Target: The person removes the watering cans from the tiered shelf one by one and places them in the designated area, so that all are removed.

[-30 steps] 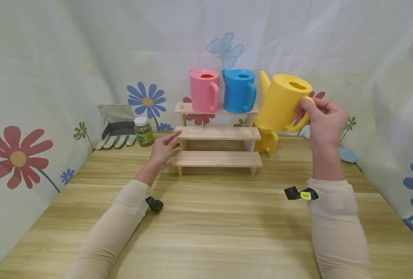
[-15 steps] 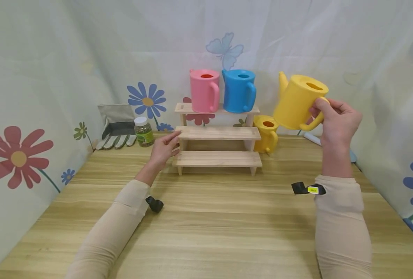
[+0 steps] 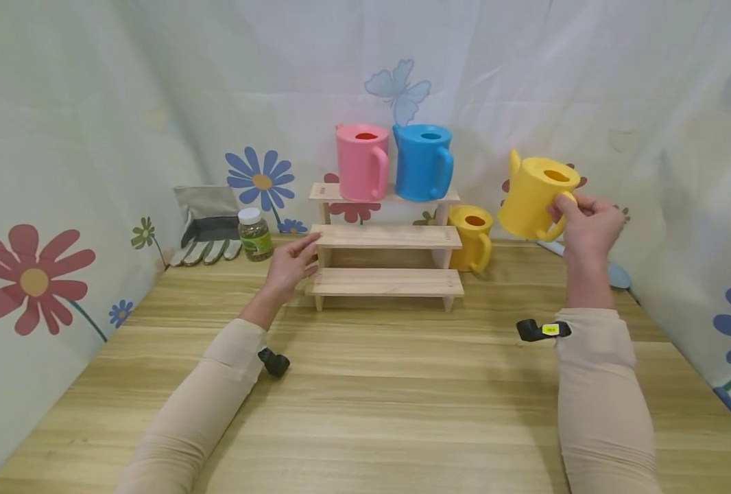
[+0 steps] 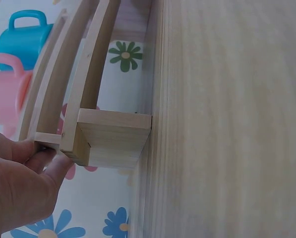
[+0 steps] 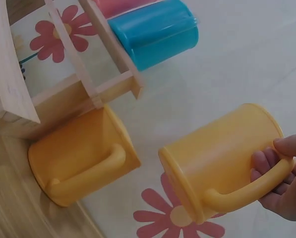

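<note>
- We see a pale cloth backdrop printed with flowers, behind a wood-grain tabletop.
- At far left, we find a grey-and-white cloth glove, perhaps one of a pair, with a clear jar with a white lid and green label just beside it.
- Next, the left hand pinches the left end of a three-tier stand of pale bare wood at its middle step.
- On the top step, we have a pink plastic watering can, then a blue plastic watering can, both upright.
- Right of the stand, a deep-yellow plastic watering can stands on the tabletop; its spout is hidden from us.
- Farther right, the right hand has thumb and fingers closed round the handle of a bright-yellow plastic watering can, lifted and apart from the stand. Its long axis leans, top to the right, spout on the stand's side. We judge that sideways gap matters most; the right hand is much the nearer.
- Behind the right forearm lies a blue-ended tool, partly covered; we cannot identify it.
- The right wrist view cuts off the right hand and most of the pink can.
</note>
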`<state>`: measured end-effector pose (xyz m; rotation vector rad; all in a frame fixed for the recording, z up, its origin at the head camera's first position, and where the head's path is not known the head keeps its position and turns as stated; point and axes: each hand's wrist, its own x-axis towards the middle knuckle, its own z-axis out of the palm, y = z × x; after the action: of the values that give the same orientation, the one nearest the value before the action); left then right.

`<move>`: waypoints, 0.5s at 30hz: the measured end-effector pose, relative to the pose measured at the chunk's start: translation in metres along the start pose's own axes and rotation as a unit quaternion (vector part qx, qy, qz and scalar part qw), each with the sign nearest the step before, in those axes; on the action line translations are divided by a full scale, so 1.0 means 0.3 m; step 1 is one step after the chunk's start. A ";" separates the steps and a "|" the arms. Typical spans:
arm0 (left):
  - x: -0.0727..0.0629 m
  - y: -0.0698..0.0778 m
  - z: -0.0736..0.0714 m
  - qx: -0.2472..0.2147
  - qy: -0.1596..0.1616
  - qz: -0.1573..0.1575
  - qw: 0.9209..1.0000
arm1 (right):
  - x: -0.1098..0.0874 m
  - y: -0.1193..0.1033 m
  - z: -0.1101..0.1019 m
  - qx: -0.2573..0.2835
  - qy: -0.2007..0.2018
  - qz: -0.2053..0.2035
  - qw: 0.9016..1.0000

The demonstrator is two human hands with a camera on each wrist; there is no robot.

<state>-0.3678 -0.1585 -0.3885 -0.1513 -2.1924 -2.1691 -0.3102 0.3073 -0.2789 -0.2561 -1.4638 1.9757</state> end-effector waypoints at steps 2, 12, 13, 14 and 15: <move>0.001 0.000 0.001 0.001 -0.001 0.000 1.000 | 0.011 0.017 -0.005 -0.031 0.009 0.005 0.999; -0.001 -0.001 0.000 0.000 -0.001 0.001 1.000 | 0.044 0.074 -0.022 -0.207 0.034 0.044 0.977; -0.002 -0.001 -0.001 0.001 -0.001 0.002 1.000 | 0.047 0.079 -0.022 -0.217 0.031 0.044 0.975; -0.002 -0.001 -0.002 0.001 -0.001 0.003 1.000 | 0.050 0.086 -0.024 -0.212 0.028 0.047 0.976; -0.003 -0.001 -0.002 0.002 -0.001 0.003 1.000 | 0.052 0.092 -0.025 -0.219 0.023 0.049 0.974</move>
<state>-0.3669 -0.1592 -0.3890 -0.1590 -2.1944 -2.1629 -0.3289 0.3182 -0.3031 -0.5709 -1.8754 1.6854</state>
